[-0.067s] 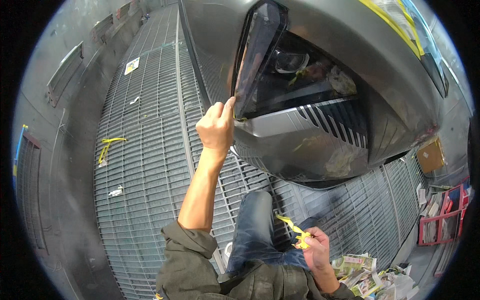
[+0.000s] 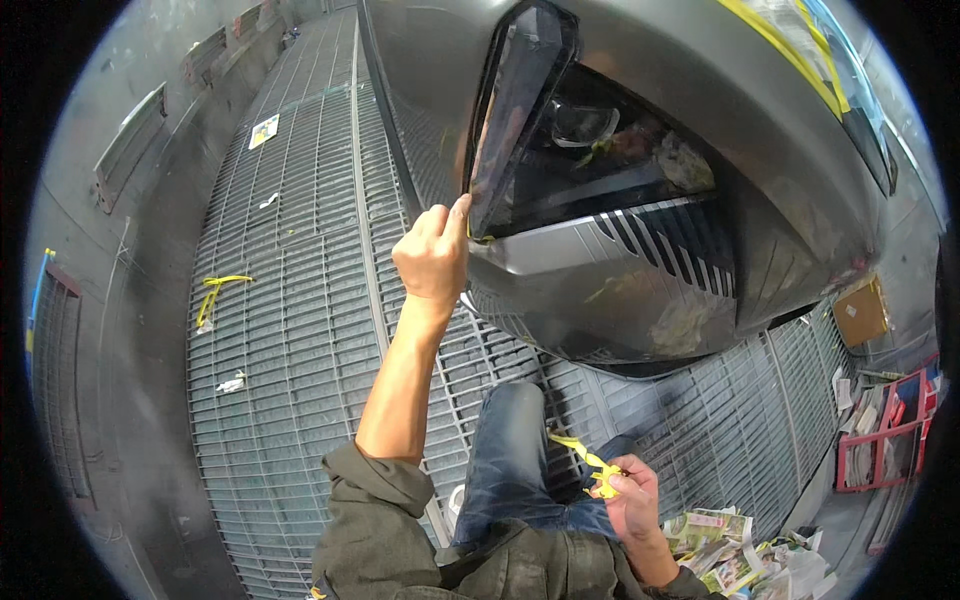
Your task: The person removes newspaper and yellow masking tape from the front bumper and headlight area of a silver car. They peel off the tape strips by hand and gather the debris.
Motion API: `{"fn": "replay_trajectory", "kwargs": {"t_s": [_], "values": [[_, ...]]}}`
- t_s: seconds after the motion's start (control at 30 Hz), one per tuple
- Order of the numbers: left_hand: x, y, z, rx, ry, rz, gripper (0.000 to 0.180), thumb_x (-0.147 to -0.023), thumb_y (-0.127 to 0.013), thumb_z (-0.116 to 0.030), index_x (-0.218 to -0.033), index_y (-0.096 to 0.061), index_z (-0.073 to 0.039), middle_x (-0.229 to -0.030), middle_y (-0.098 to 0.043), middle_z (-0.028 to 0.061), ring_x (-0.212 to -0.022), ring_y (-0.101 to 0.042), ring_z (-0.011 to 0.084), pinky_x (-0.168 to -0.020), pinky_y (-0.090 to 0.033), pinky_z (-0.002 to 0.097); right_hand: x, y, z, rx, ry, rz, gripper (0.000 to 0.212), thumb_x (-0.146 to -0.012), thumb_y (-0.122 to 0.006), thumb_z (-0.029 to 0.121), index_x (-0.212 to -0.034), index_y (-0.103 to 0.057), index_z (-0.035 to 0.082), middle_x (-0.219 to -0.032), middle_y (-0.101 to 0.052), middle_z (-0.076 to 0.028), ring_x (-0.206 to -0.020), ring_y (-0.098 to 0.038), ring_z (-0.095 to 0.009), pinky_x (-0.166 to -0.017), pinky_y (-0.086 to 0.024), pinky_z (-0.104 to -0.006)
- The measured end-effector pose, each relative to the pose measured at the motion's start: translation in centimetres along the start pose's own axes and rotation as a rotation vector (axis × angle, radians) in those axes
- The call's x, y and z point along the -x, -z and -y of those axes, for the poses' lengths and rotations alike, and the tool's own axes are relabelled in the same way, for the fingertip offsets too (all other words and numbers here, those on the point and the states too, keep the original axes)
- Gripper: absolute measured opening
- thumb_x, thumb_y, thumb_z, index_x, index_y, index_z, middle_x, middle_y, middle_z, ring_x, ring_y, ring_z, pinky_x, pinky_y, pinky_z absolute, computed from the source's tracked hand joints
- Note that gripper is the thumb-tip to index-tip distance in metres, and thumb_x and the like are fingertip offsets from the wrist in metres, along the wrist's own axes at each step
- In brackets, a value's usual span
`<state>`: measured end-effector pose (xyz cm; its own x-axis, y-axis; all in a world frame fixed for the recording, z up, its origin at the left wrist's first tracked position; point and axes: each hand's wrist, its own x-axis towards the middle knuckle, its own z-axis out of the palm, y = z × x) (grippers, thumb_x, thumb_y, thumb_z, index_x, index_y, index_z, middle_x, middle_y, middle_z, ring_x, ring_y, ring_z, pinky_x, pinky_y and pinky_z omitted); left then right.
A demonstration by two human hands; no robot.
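My left hand [image 2: 432,253] reaches up to the lower outer corner of the car's headlight [image 2: 590,150]. Its fingers are closed in a pinch at the lamp's edge, and whatever lies between them is hidden. A thin bit of yellow tape [image 2: 484,239] shows along the seam just right of those fingertips. Low over my lap, my right hand [image 2: 632,500] is closed around a crumpled strip of yellow masking tape [image 2: 606,482], whose loose end hangs out to the left. The grey car front [image 2: 640,310] curves around the headlight.
Slatted metal grating [image 2: 290,330] forms the floor, with a yellow tape scrap [image 2: 212,292] on it. Crumpled printed paper [image 2: 735,560] lies beside my right arm. Beyond are a red-framed rack [image 2: 888,430] and a cardboard box [image 2: 861,311]. Yellow tape and sheeting [image 2: 795,45] cover part of the car.
The loose end of the yellow masking tape has shifted slightly to the left. Both hands stay where they were.
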<state>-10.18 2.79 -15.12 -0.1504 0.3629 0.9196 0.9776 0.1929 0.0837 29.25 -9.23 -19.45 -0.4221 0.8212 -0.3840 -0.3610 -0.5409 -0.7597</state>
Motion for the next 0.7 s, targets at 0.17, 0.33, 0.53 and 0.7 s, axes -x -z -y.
{"fn": "replay_trajectory", "kwargs": {"t_s": [0.17, 0.33, 0.53, 0.7], "values": [[-0.03, -0.15, 0.21, 0.004, -0.033, -0.009, 0.026, -0.076, -0.070, -0.004, -0.102, -0.073, -0.009, -0.070, -0.049, 0.0022, -0.061, -0.056, 0.0170, -0.049, -0.046, 0.0300, -0.24, -0.09, 0.05, 0.056, 0.006, -0.034, 0.014, -0.084, -0.065, 0.004, -0.096, -0.060, -0.001, -0.088, -0.065, -0.011, -0.074, -0.066, -0.020, -0.070, -0.057, -0.0349], [-0.01, -0.17, 0.26, 0.017, -0.029, 0.001, 0.028, -0.075, -0.070, -0.004, -0.102, -0.072, -0.009, -0.070, -0.048, 0.0021, -0.061, -0.056, 0.0165, -0.050, -0.047, 0.0297, -0.25, -0.60, 0.08, 0.059, 0.002, -0.042, 0.015, -0.082, -0.066, 0.005, -0.094, -0.059, 0.000, -0.087, -0.065, -0.010, -0.072, -0.066, -0.021, -0.068, -0.056, -0.0349], [0.17, 0.05, -0.03, 0.021, 0.006, -0.023, 0.027, -0.075, -0.070, -0.003, -0.101, -0.072, -0.009, -0.070, -0.048, 0.0021, -0.061, -0.056, 0.0164, -0.050, -0.046, 0.0296, 0.13, -0.58, 0.02, 0.049, 0.014, -0.002, 0.016, -0.083, -0.066, 0.004, -0.097, -0.060, -0.002, -0.089, -0.066, -0.011, -0.075, -0.066, -0.020, -0.070, -0.057, -0.0343], [-0.02, 0.00, 0.13, 0.013, -0.021, -0.021, 0.025, -0.076, -0.070, -0.004, -0.100, -0.071, -0.009, -0.070, -0.048, 0.0020, -0.061, -0.056, 0.0166, -0.049, -0.046, 0.0298, 0.08, -0.37, 0.17, 0.017, 0.017, 0.018, 0.016, -0.084, -0.065, 0.001, -0.099, -0.061, -0.003, -0.092, -0.066, -0.011, -0.079, -0.066, -0.017, -0.075, -0.058, -0.0325]]}}
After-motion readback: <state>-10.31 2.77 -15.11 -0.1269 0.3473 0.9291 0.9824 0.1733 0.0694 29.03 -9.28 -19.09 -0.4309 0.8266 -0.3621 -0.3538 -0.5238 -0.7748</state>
